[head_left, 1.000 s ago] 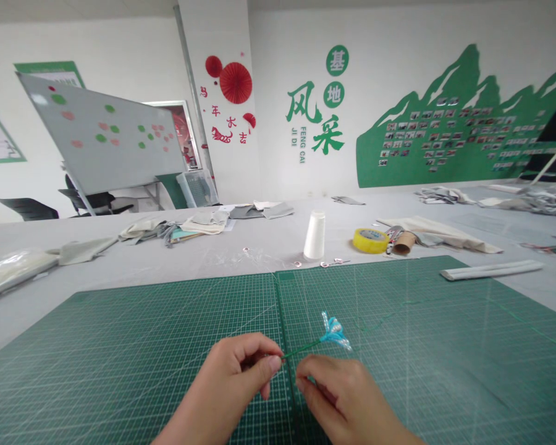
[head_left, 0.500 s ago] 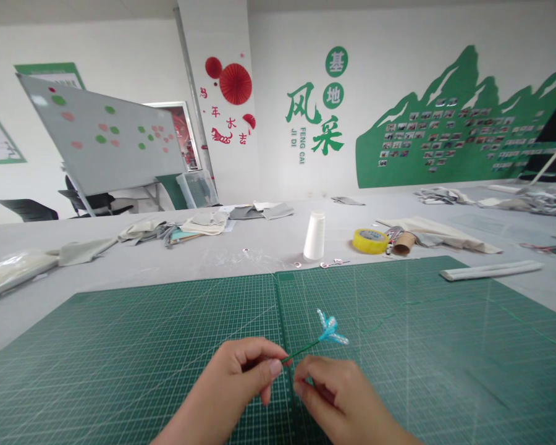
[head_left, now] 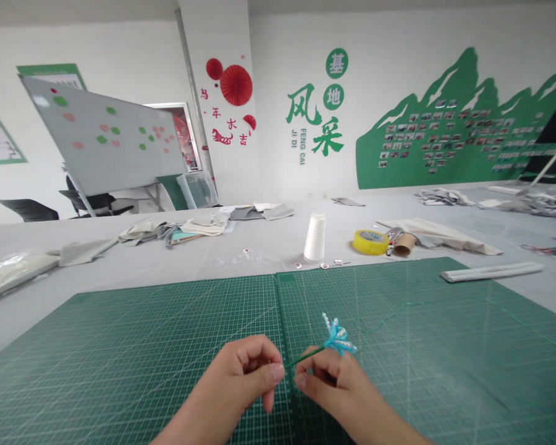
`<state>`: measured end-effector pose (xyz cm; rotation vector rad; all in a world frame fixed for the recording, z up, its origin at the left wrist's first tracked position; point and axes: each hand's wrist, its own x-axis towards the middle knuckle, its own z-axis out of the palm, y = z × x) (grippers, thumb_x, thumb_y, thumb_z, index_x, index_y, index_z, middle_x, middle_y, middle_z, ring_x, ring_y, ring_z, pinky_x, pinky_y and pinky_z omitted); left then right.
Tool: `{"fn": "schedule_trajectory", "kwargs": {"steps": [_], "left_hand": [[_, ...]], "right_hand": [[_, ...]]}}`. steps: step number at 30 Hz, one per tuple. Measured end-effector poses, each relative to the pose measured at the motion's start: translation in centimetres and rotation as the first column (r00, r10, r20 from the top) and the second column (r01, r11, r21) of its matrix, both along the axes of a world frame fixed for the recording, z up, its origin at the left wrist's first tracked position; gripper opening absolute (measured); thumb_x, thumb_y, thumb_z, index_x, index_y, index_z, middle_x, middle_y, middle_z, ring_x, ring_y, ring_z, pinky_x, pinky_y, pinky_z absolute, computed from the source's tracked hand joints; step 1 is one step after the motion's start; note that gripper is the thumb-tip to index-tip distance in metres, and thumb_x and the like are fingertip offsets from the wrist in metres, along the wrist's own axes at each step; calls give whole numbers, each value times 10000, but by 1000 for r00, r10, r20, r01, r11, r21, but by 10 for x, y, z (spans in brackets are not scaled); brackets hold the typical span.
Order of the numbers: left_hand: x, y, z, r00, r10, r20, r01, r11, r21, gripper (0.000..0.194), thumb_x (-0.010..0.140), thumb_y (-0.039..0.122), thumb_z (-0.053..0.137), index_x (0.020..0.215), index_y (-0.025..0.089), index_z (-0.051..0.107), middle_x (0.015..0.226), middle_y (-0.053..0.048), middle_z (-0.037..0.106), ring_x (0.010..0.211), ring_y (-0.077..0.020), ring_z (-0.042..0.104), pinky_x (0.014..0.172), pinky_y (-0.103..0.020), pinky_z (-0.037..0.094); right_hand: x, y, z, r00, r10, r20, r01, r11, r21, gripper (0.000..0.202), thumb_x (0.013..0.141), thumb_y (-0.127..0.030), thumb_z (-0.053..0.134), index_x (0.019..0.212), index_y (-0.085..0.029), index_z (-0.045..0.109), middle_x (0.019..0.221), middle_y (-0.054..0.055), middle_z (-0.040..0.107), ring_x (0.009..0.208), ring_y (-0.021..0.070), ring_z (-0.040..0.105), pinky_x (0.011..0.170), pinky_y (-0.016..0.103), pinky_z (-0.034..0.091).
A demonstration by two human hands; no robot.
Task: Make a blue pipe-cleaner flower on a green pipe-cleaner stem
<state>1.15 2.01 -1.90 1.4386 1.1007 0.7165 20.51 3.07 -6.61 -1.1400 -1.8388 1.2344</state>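
A small blue flower with clear beads on its petals (head_left: 338,339) tops a thin green stem (head_left: 309,355). The thumb and forefinger of my left hand (head_left: 248,378) pinch the stem's lower end, so the flower leans up to the right. Just beside it, my right hand (head_left: 331,378) is closed, thumb against curled fingers, under the stem near the blossom. What those fingers hold, if anything, is hidden. Over the mat on the right trails a fine green thread (head_left: 408,304); where its near end goes I cannot make out.
Two green cutting mats (head_left: 167,327) lie side by side under my hands. Beyond them stand a white thread cone (head_left: 314,238), a yellow tape roll (head_left: 369,242) and a cardboard tube (head_left: 404,245). A rolled white strip (head_left: 491,272) rests at the right; fabric scraps (head_left: 204,224) lie farther back.
The flower has shifted slightly right and turned, showing more of its beaded petals. The stem now passes closer over my right hand's fingers. My left hand keeps its pinch.
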Motion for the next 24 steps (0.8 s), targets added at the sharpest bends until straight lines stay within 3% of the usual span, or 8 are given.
{"fn": "schedule_trajectory", "kwargs": {"steps": [6, 10, 14, 19, 24], "left_hand": [[1, -5, -1, 989, -129, 79, 135, 988, -77, 138, 747, 309, 606, 695, 184, 577, 470, 72, 517, 411, -77, 357, 490, -208, 263], [4, -9, 6, 987, -161, -23, 158, 982, -100, 120, 706, 282, 599, 641, 183, 578, 467, 75, 479, 440, -91, 411, 508, -214, 285], [6, -13, 11, 970, -213, -121, 197, 972, -131, 82, 676, 231, 583, 611, 183, 596, 522, 61, 484, 500, -108, 437, 518, -217, 299], [8, -15, 16, 904, -252, -346, 240, 968, -78, 139, 684, 131, 551, 587, 187, 633, 521, 70, 432, 514, -103, 371, 507, -208, 264], [7, -14, 15, 819, -260, -512, 316, 948, 25, 193, 727, 125, 569, 670, 217, 729, 555, 49, 520, 551, -127, 482, 534, -205, 322]], "right_hand": [[6, 7, -8, 987, 101, -125, -106, 994, -30, 230, 801, -378, 647, 717, -164, 637, 590, -53, 435, 568, 105, 360, 516, 225, 272], [9, 15, -15, 976, 160, -148, -166, 986, -25, 364, 776, -504, 676, 710, -147, 665, 496, -86, 338, 479, 76, 261, 447, 219, 184], [12, 17, -6, 979, 173, -107, -177, 984, -26, 403, 761, -543, 687, 691, -146, 676, 472, -98, 288, 468, 71, 219, 436, 218, 153], [16, 15, 11, 979, 174, -108, -174, 985, 11, 245, 773, -376, 702, 673, -155, 678, 504, -85, 352, 494, 80, 269, 461, 215, 200], [19, 11, 24, 990, 137, -23, -134, 985, 105, 120, 778, -224, 675, 676, -163, 693, 573, -57, 461, 538, 92, 356, 502, 216, 271]]}}
